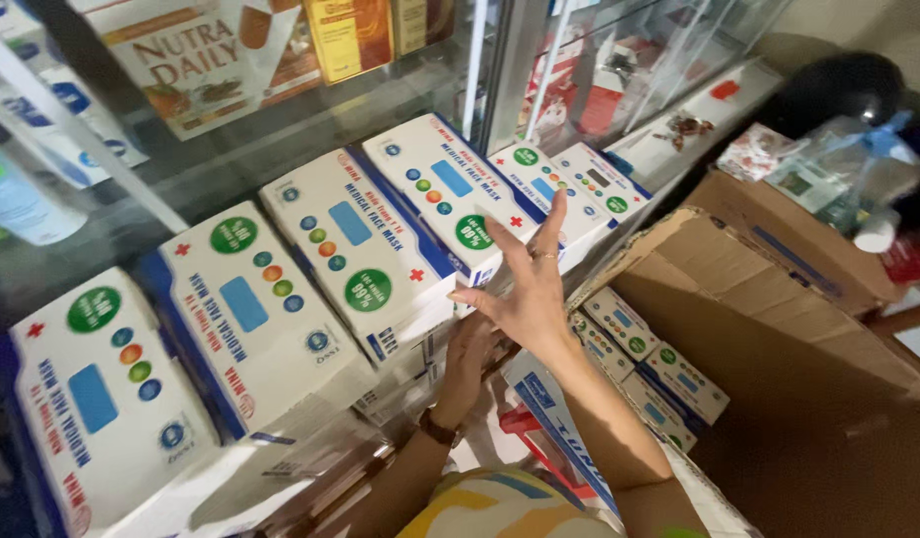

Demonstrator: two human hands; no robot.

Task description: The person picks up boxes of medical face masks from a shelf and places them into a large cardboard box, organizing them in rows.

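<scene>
While your right hand (527, 289) is spread wide with the fingers splayed, its fingertips rest on the end of a white and blue face mask box (450, 194), gripping nothing. Just below it, your left hand (467, 364) is tucked in under the row of boxes, its fingers hidden against the box fronts, so you cannot tell whether it grips anything; a dark band sits on that wrist. To the left of both hands, three more face mask boxes (246, 304) lie side by side, tilted, against a glass cabinet (280, 130). Just beyond your right fingertips lie two further mask boxes (569, 189). To the right of your right forearm stands an open cardboard carton (779, 329), with smaller boxes of the same kind (659, 374) packed inside it.
</scene>
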